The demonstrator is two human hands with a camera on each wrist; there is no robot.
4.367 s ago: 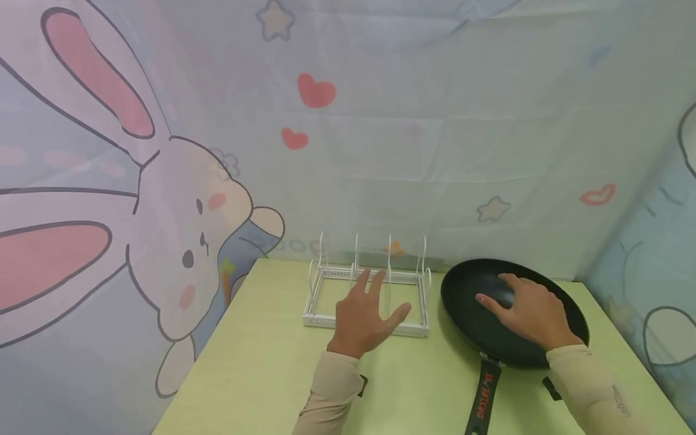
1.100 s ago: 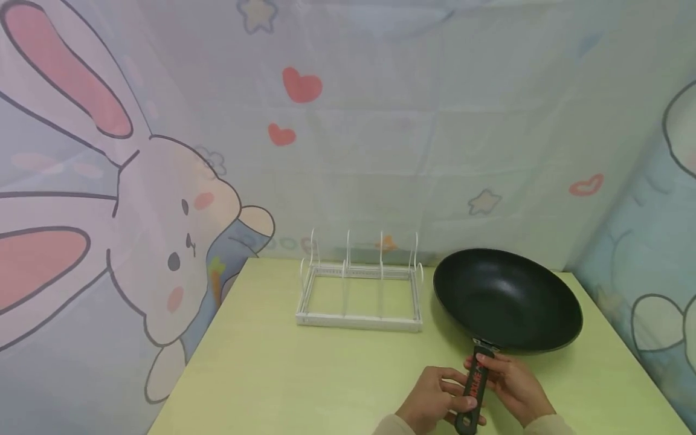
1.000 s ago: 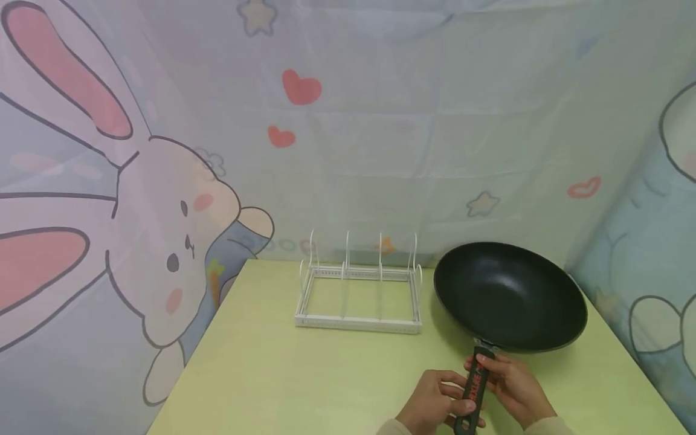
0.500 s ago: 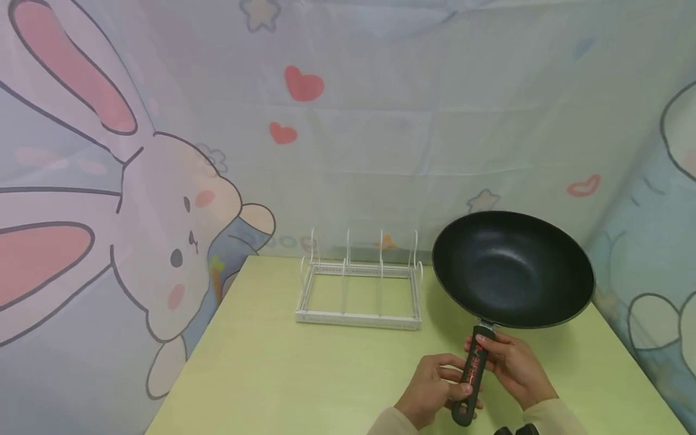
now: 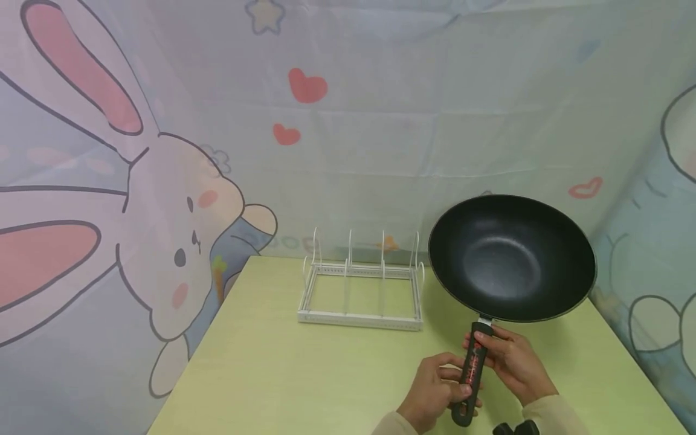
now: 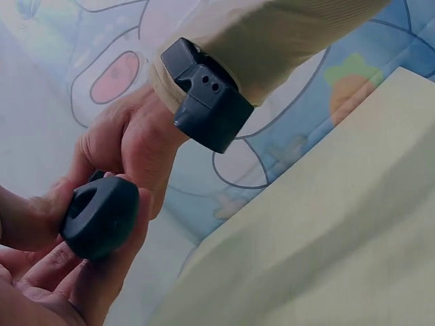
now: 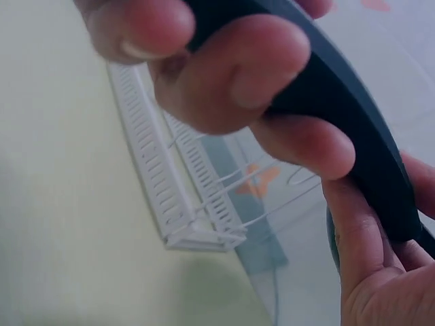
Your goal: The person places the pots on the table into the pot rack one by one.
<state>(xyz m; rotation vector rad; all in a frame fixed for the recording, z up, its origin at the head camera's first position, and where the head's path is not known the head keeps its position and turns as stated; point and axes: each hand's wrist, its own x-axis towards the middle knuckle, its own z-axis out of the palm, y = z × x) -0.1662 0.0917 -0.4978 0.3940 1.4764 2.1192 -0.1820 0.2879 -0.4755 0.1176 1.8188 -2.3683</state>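
A black wok [image 5: 505,260] is held up over the right side of the table in the head view, tilted so its dark inside faces me. Its black handle [image 5: 472,368] with red lettering points down toward me. My right hand [image 5: 515,362] grips the handle near the pan, thumb on top. Lower down, my left hand [image 5: 435,386] holds the handle close to its end, fingers curled under it. The left wrist view shows the rounded handle end [image 6: 102,217] between the fingers. In the right wrist view, fingers wrap the handle [image 7: 340,102] from both sides.
Left of the wok, a white rack [image 5: 359,320] with upright wire dividers stands at the back of the pale green table [image 5: 261,374]. A printed cloth [image 5: 380,151] with a rabbit and hearts hangs behind and beside the table. A black wrist device [image 6: 211,102] shows on one sleeve.
Both hands, first spread above the rack and wok, have moved onto the handle. The wok has since risen off the table and tilted further up, its inside turning toward me.
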